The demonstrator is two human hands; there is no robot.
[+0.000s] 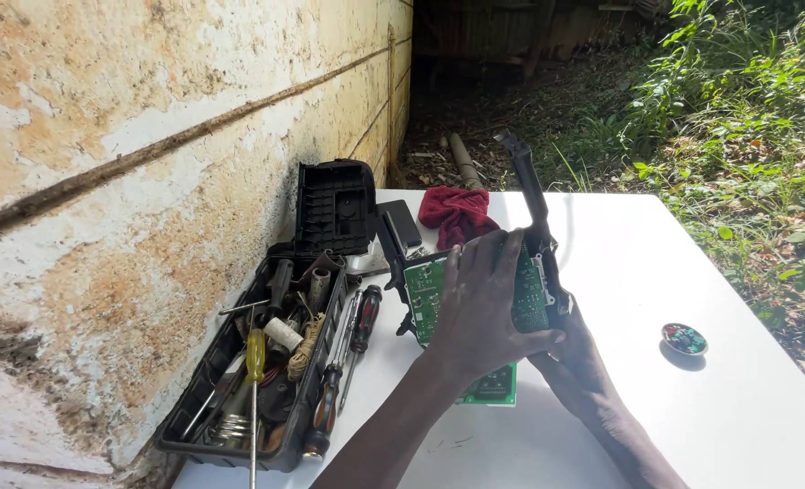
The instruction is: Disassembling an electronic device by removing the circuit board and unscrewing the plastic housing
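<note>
My left hand lies over a green circuit board and grips it from the front. My right hand is under and behind the board, holding a black plastic frame that rises upright above it. Board and frame are lifted and tilted above the white table. A second part of the green board shows below my left wrist.
An open black toolbox with screwdrivers, twine and small parts stands at the left against a stained wall. Two red-handled screwdrivers lie beside it. A red cloth is at the table's far side, a small round tin at the right. Grass lies beyond.
</note>
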